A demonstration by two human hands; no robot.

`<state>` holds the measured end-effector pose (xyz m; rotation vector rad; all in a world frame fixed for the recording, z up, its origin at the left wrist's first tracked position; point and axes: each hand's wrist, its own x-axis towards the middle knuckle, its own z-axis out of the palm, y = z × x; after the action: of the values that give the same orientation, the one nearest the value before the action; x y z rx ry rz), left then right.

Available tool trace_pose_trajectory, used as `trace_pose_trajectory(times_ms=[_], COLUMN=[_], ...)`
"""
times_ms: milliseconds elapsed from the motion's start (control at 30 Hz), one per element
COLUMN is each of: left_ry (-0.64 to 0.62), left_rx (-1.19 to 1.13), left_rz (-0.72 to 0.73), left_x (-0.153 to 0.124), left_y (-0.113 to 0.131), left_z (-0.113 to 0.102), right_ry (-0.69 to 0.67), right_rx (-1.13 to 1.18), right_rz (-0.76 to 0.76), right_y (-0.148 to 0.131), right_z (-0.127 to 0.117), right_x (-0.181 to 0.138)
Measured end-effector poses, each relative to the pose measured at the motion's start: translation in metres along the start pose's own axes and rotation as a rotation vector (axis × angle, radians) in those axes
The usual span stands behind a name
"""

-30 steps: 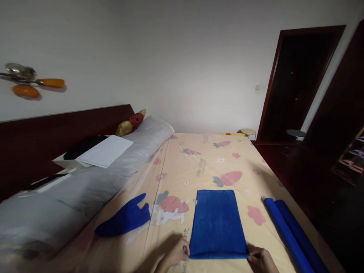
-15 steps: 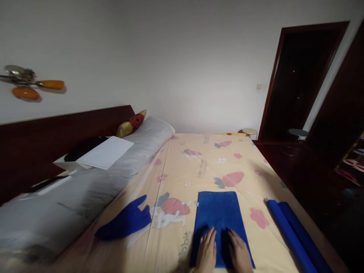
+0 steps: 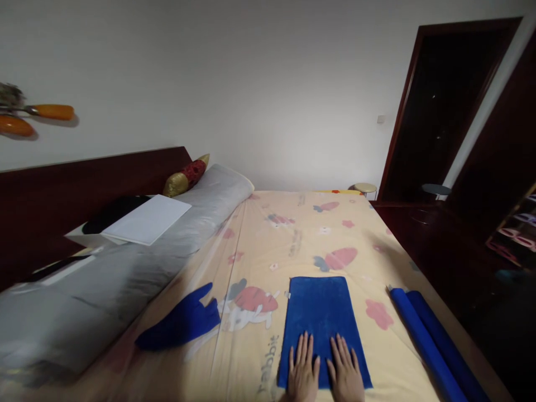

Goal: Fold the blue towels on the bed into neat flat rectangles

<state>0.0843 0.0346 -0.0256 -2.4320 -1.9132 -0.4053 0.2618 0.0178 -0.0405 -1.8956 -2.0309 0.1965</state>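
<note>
Both hands are flat on the folded blue towel (image 3: 321, 321), pressing on its near end. The left hand (image 3: 303, 374) lies on the towel's near left part, fingers spread and pointing away, its outer edge close to the towel's left border. The right hand (image 3: 345, 373) sits just beside it on the near right part, fingers also stretched out. Neither grip closes on anything: palms down, fingers open and splayed, simply resting on the cloth. A narrow strip of blue shows between the two hands.

The towel is a tidy rectangle lying lengthwise on the bed sheet (image 3: 293, 234), near the close edge of the bed and a little right of centre. Its far half is uncovered, and a small pale tag pokes out at its far left corner.

Writing now: on the sheet just left of the towel, beside the left hand, grey letters read "rabbit", running at a slant towards the near edge. More print shows further up the sheet, too small to read. The sheet is pale yellow with red carrot and flower prints.

To the left, well apart from the hands, a crumpled blue cloth (image 3: 180, 325) lies on the sheet. To the right, near the bed's edge, two blue rolled towels (image 3: 427, 340) lie side by side, touching.
</note>
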Motion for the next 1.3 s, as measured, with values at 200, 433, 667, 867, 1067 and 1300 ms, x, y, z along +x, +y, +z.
trace_pose_trajectory(times_ms=[200,433,667,867,1067,1300], left_ry=[0.022,0.039,0.031,-0.055,-0.007,0.042], left_rx=[0.075,0.033,0.007,-0.085,-0.024,0.091], left_rz=[-0.148,-0.003,0.223,0.201,0.134,-0.204], left_x=[-0.024,0.009,0.064,0.125,0.187,0.210], left_y=[-0.043,-0.009,-0.026,-0.041,-0.061,-0.086], left_z=[-0.012,0.004,0.054,0.071,0.065,0.033], right_ry=[0.065,0.047,-0.018,-0.002,-0.001,0.040], right_rx=[-0.054,0.061,0.045,0.024,0.058,-0.009], right_rz=[0.135,-0.052,-0.073,-0.102,-0.118,0.176], right_y=[0.039,-0.017,-0.010,0.002,0.017,0.065], right_z=[-0.016,-0.001,0.065,0.074,0.053,0.021], right_x=[-0.016,0.018,0.070,0.131,0.197,0.209])
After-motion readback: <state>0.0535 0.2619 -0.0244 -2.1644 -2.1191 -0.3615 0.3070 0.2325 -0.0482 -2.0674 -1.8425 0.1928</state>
